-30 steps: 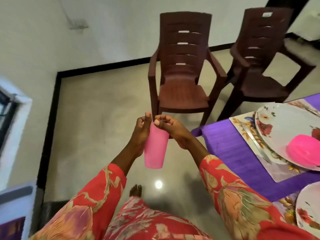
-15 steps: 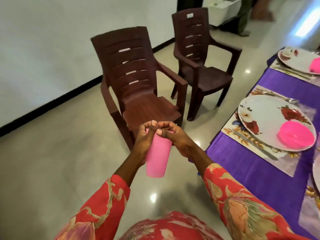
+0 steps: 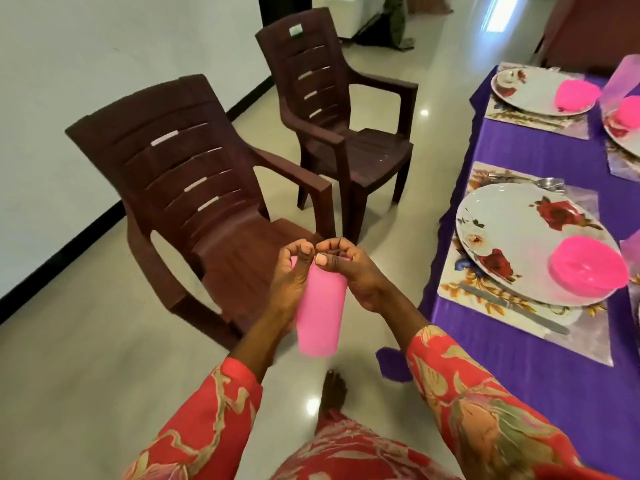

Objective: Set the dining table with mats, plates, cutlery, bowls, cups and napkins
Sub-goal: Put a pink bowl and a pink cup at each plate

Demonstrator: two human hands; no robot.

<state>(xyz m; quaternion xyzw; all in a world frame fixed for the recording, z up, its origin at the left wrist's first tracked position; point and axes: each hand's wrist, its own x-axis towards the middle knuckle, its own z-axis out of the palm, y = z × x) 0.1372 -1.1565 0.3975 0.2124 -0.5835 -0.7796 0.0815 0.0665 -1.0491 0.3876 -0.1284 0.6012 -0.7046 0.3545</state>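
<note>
Setting: Polished pale floor with two dark brown plastic armchairs [image 3: 214,188] at centre frame; the purple-clothed dining surface [image 3: 512,368] runs down the right edge.
In hand: a tall pink plastic tumbler [image 3: 320,315] is held upright at lower centre, off the surface and over the floor. The left hand [image 3: 289,282] wraps its side and the right hand [image 3: 353,271] pinches at its rim, both in a closed grip on it.
Done: the nearest floral placemat [image 3: 485,306] carries a white rose-patterned plate [image 3: 519,233], a pink plastic bowl [image 3: 588,266], a steel knife [image 3: 516,308] and a spoon [image 3: 547,183]. Farther settings at upper right look alike.
Left: this setting apparently lacks a cup; no napkins are visible.
</note>
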